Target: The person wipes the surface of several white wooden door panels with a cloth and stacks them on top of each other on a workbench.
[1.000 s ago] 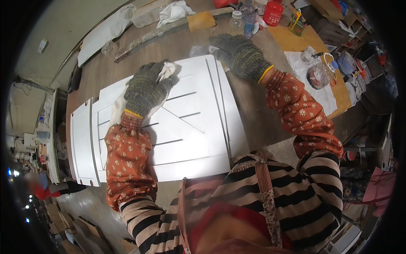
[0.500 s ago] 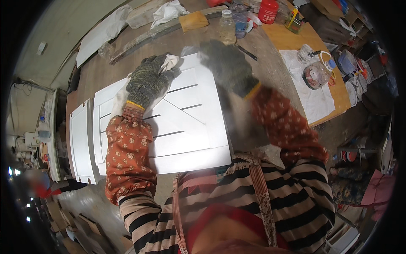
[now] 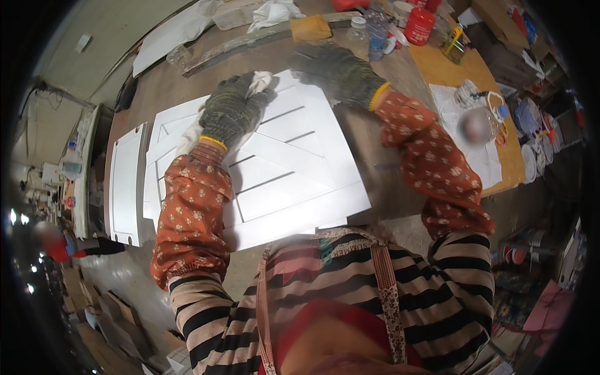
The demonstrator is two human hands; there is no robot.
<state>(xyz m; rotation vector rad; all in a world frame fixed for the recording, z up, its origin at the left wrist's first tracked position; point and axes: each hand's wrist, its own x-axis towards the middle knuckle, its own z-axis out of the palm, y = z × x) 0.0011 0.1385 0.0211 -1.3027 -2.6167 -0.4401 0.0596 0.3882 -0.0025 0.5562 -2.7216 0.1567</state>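
A white panel [image 3: 300, 164] with grooves and diagonal strips lies slanted on the worktable in front of me. My left hand [image 3: 230, 109], in a dark knitted glove, is closed on a crumpled white cloth [image 3: 261, 81] and rests on the panel's upper left part. Cloth shows on both sides of the glove. At the panel's far right corner is my right hand [image 3: 342, 75], gloved alike. Motion smears its fingers, so I cannot tell whether they grip the edge. A second white panel [image 3: 127, 181] with dark round holes lies to the left.
Along the table's far side are a long strip [image 3: 262, 42], a yellow sponge-like block [image 3: 310, 28], bottles [image 3: 377, 31] and a red tub [image 3: 419, 26]. At right, a wooden board [image 3: 503, 147] carries white paper and a clear jug [image 3: 478, 125]. Another person [image 3: 62, 244] is at far left.
The grooved panel has turned counterclockwise, its near right corner swinging away from me. My right hand stays by its far right corner; my left hand still holds the cloth. The whole view has shifted somewhat.
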